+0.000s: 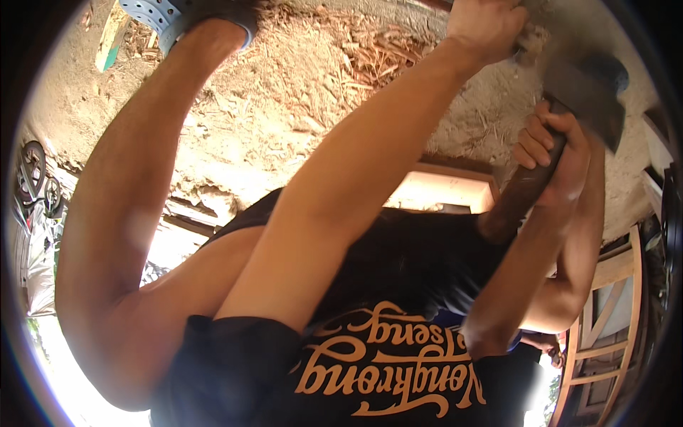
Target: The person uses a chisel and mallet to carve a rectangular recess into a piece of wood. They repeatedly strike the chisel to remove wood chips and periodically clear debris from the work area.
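Tan dirt floor (270, 107), wood chips (377, 60), wooden frame (613, 270); right fingers (535, 135) clasp axe handle (519, 191), left fingers (509, 16) unclear.

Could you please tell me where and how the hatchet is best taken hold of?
Probably by its dark handle, below the right hand, coming from the picture's lower left: that long stretch shows bare and points away from the broad, flared head, which is best avoided.

Upside-down tan lettering (388, 376), on black shirt (420, 249)
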The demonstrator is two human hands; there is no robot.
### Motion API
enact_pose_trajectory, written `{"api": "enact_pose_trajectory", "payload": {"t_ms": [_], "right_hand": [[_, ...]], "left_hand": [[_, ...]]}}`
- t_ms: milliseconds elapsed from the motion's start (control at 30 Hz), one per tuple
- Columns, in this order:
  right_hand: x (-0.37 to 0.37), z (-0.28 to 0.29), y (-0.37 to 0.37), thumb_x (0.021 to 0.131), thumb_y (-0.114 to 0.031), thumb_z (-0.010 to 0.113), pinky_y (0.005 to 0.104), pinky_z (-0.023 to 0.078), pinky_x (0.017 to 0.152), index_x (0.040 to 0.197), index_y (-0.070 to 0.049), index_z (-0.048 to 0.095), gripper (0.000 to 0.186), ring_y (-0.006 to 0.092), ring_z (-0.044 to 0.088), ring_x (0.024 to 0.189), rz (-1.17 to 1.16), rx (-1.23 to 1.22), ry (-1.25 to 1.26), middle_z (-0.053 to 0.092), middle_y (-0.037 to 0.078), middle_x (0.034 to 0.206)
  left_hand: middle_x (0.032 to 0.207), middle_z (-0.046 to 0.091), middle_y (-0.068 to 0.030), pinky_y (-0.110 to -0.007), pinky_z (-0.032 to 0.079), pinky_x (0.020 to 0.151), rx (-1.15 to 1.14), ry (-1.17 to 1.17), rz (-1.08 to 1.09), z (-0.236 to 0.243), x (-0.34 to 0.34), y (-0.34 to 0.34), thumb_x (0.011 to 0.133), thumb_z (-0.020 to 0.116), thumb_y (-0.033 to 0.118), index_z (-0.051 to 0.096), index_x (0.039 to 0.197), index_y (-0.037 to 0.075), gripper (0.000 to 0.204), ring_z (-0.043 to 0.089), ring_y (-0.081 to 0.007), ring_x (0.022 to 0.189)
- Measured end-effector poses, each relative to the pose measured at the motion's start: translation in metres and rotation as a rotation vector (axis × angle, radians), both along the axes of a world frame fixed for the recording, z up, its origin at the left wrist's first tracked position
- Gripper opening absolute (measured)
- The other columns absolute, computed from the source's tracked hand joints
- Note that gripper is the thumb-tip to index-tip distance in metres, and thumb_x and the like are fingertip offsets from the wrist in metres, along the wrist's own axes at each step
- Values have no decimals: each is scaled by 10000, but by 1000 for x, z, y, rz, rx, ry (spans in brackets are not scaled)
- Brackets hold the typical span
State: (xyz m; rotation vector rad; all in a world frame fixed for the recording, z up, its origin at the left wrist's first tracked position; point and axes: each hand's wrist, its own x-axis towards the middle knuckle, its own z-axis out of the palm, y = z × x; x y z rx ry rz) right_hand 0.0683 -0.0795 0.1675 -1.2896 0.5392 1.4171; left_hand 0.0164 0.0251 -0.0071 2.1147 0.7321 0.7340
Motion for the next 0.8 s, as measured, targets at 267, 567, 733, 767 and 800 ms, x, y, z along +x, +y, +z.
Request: {"api": "enact_pose_trajectory", "payload": {"t_ms": [267,567,733,767,800], "right_hand": [[7,29,-30,847,-105,484,259,371,475,774,-83,390,121,87,356,447,-91,185,-84,364,-5,588],[-58,58,-97,820,-151,486,269,365,448,805,-104,488,50,96,392,447,-265,-233,-34,363,-27,564],[-101,24,-117,851,-114,447,269,360,484,759,-101,482,99,81,382,463,-405,40,453,380,-37,588],[-108,19,-118,852,-96,452,270,373,497,729,-97,460,123,82,398,481,-501,117,585,385,-35,592],[-116,15,-115,850,-86,461,269,383,506,721,-98,457,130,83,411,492,-609,121,697,391,-34,594]], "left_hand": [[715,666,-29,-397,491,722,27,125,4,46,-2,10,742,646,222,661,809,162,90,674,-247,757],[777,608,-24,-369,457,737,53,-141,-209,70,-8,-50,672,702,105,622,920,138,263,619,-243,811],[867,636,-50,-368,465,766,-9,-19,-286,83,-31,-31,615,709,32,628,987,105,388,618,-262,882],[882,641,-57,-371,469,776,-18,32,-311,89,-34,-28,604,712,21,626,1007,97,419,619,-270,891],[882,645,-59,-370,474,788,10,33,-305,88,-39,-27,624,715,68,627,995,100,382,625,-267,896]]}}
